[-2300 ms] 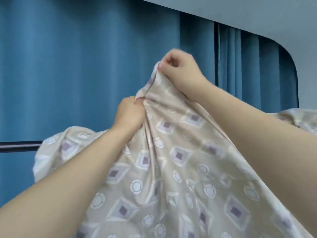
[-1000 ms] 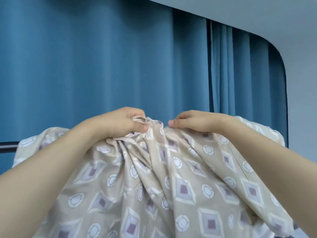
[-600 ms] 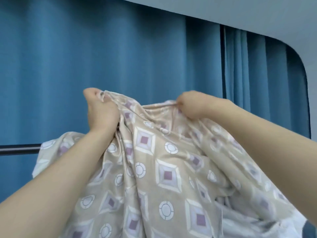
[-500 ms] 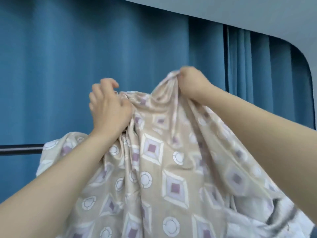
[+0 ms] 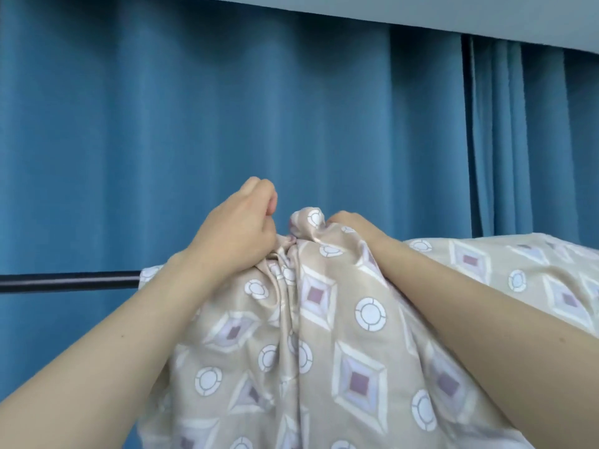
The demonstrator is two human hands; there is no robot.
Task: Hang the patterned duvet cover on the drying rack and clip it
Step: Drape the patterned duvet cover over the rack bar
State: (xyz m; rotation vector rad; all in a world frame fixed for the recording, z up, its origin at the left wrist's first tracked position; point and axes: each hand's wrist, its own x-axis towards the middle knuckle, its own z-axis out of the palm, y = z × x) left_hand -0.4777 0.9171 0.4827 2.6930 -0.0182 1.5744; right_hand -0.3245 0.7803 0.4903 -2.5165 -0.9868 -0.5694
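A: In the head view, where does the patterned duvet cover sit?

B: It is draped over the dark rack bar, which runs level from left to right in front of the blue curtain. The cloth hides most of the bar; only the left stretch shows. The cover's top is bunched into a knot-like peak between the two hands, and the rest falls toward the person.

A: And the hands?

B: The left hand has its fingers curled, gripping gathered folds at the peak. The right hand is half buried in the cloth; its fingers appear to pinch the bunched tip, though they are mostly hidden.

A: How will the cover handle?

B: It looks thin, soft and slightly glossy, so probably light for its bulk and slippery. It holds no shape and will likely slide off the bar if the weight hangs unevenly. An edge or seam seems a better hold than a loose fold, with the hands set apart so the cloth spreads.

A: Which way does it run?

B: Its long spread lies along the bar, left to right, reaching further to the right. The folds run downward from the peak.

A: Any clips?

B: None in view.
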